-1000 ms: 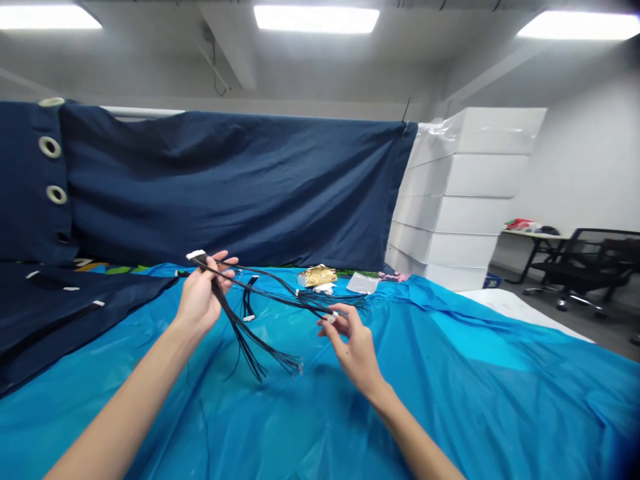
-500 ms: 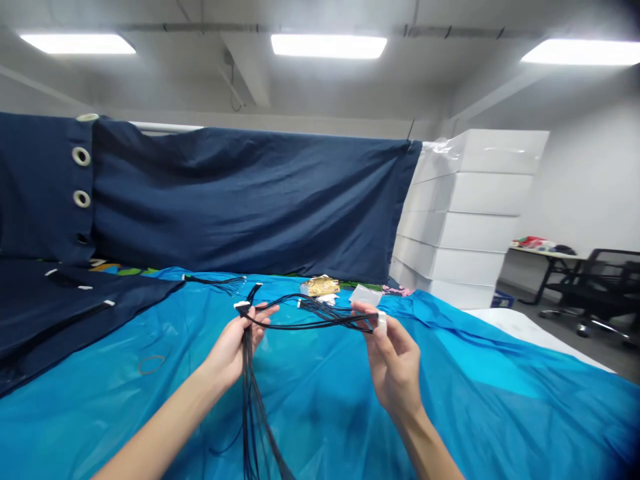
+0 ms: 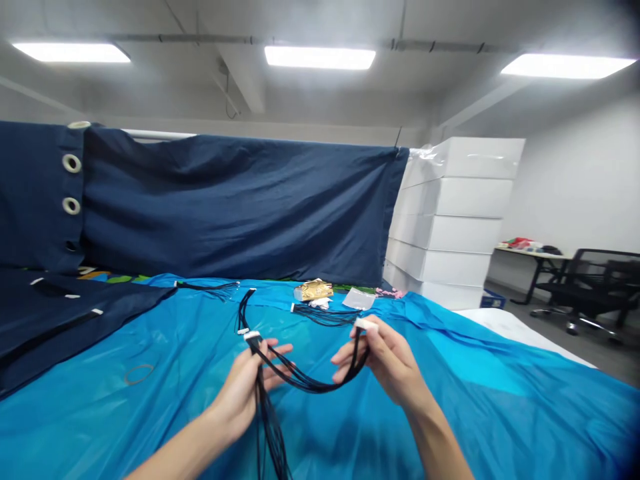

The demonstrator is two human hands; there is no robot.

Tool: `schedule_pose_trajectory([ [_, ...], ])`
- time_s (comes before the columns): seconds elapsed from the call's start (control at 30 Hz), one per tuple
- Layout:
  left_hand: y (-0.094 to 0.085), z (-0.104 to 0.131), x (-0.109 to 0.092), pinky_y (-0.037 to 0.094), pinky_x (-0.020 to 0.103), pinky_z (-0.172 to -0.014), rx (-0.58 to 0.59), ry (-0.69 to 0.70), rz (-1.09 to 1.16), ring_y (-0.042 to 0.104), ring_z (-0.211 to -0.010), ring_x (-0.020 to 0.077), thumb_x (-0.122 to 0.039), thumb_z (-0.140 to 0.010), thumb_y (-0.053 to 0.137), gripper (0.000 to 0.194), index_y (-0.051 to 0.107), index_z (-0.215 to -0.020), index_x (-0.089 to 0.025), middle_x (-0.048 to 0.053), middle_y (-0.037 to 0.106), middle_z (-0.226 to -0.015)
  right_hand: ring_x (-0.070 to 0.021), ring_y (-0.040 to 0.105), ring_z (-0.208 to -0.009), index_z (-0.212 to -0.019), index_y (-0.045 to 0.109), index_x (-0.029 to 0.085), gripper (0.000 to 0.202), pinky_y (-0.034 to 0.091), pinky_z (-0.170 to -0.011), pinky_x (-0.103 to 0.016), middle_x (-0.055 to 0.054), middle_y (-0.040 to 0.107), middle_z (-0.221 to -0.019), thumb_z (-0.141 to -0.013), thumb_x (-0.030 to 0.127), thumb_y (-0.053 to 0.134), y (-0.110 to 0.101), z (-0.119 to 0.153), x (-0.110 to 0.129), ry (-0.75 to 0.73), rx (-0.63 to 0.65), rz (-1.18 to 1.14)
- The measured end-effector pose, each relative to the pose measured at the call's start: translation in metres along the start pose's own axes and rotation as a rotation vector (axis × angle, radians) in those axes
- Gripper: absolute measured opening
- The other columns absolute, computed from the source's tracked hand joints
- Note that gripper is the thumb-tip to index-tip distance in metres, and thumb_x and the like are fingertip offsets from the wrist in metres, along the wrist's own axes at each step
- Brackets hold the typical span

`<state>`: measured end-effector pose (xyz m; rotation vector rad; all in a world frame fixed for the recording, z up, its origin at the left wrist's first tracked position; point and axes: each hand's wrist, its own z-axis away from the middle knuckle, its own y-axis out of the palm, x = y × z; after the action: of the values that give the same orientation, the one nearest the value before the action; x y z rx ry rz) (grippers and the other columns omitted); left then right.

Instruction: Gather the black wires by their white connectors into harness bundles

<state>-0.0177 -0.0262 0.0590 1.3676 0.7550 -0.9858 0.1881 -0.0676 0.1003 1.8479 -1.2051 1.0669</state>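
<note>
A black wire harness [image 3: 315, 387] sags in a curve between my two hands. My left hand [image 3: 250, 377] pinches it just below a white connector [image 3: 251, 335], with the other fingers spread. More black wires hang down from that grip past the lower edge of the picture. My right hand [image 3: 393, 357] is closed on the white connector [image 3: 367, 325] at the other end, thumb on top. Just beyond the left hand, a short black cable [image 3: 244, 308] with a white plug lies on the blue sheet [image 3: 320, 440].
Behind the hands lie another black wire bundle [image 3: 323, 315], a gold foil packet [image 3: 316, 290] and a clear plastic bag [image 3: 359, 299]. More cables [image 3: 207, 288] rest at the back left, beside dark blue cloth [image 3: 115, 307]. White boxes [image 3: 465, 227] are stacked at the right.
My hands have come closer together and lower, so the wires, nearly straight before, now droop in a loop. The right-hand connector has turned from upright to roughly level.
</note>
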Motion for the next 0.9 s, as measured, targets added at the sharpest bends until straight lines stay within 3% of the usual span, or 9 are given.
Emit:
schedule_pose_trajectory([
  [0.07, -0.004, -0.002, -0.016, 0.053, 0.034, -0.068, 0.032, 0.075, -0.109, 0.066, -0.071, 0.0205, -0.031, -0.070, 0.063, 0.034, 0.050, -0.097, -0.016, 0.015, 0.064, -0.105, -0.0200, 0.065, -0.061, -0.084, 0.043, 0.019, 0.032, 0.050, -0.059, -0.034, -0.007, 0.066, -0.074, -0.082, 0.051, 0.044, 0.001, -0.001, 0.000, 0.098, 0.115, 0.037],
  [0.13, -0.005, -0.003, -0.028, 0.052, 0.032, -0.063, 0.058, 0.061, -0.210, 0.066, -0.066, 0.0205, -0.036, -0.067, 0.065, 0.038, 0.051, -0.096, -0.015, 0.016, 0.065, -0.101, -0.0180, 0.064, -0.059, -0.083, 0.041, 0.021, 0.030, 0.049, -0.055, -0.030, -0.004, 0.065, -0.072, -0.082, 0.051, 0.043, 0.005, -0.003, -0.003, 0.193, 0.219, 0.061],
  [0.27, 0.004, 0.000, -0.025, 0.050, 0.027, -0.055, 0.199, -0.041, -0.310, 0.064, -0.056, 0.0166, -0.046, -0.068, 0.060, 0.042, 0.051, -0.092, -0.014, 0.013, 0.066, -0.091, -0.0124, 0.058, -0.046, -0.083, 0.041, 0.021, 0.031, 0.037, -0.040, -0.020, 0.000, 0.063, -0.070, -0.081, 0.053, 0.043, 0.019, -0.011, -0.019, 0.287, 0.329, 0.042],
  [0.43, 0.014, -0.004, -0.004, 0.048, 0.027, -0.050, 0.324, -0.029, -0.312, 0.063, -0.052, 0.0161, -0.054, -0.072, 0.050, 0.041, 0.049, -0.082, -0.014, 0.011, 0.066, -0.083, -0.0064, 0.045, -0.045, -0.076, 0.045, 0.018, 0.034, 0.034, -0.046, -0.020, 0.001, 0.056, -0.068, -0.086, 0.049, 0.037, 0.025, -0.025, -0.052, 0.000, -0.059, 0.143],
  [0.57, 0.017, -0.017, 0.006, 0.047, 0.025, -0.047, 0.352, 0.053, -0.281, 0.061, -0.047, 0.0154, -0.055, -0.072, 0.049, 0.040, 0.046, -0.077, -0.015, 0.007, 0.065, -0.071, -0.0095, 0.042, -0.057, -0.074, 0.048, 0.018, 0.033, 0.035, -0.055, -0.021, 0.003, 0.047, -0.064, -0.084, 0.050, 0.041, 0.023, -0.031, -0.072, -0.109, -0.235, 0.380],
  [0.9, 0.022, -0.025, 0.027, 0.043, 0.026, -0.041, 0.456, 0.130, -0.333, 0.057, -0.039, 0.0172, -0.050, -0.075, 0.047, 0.034, 0.049, -0.080, -0.017, 0.001, 0.059, -0.050, -0.0153, 0.054, -0.076, -0.086, 0.054, 0.019, 0.035, 0.041, -0.070, -0.025, -0.002, 0.059, -0.078, -0.085, 0.050, 0.039, 0.029, -0.033, -0.089, -0.080, -0.339, 0.352],
])
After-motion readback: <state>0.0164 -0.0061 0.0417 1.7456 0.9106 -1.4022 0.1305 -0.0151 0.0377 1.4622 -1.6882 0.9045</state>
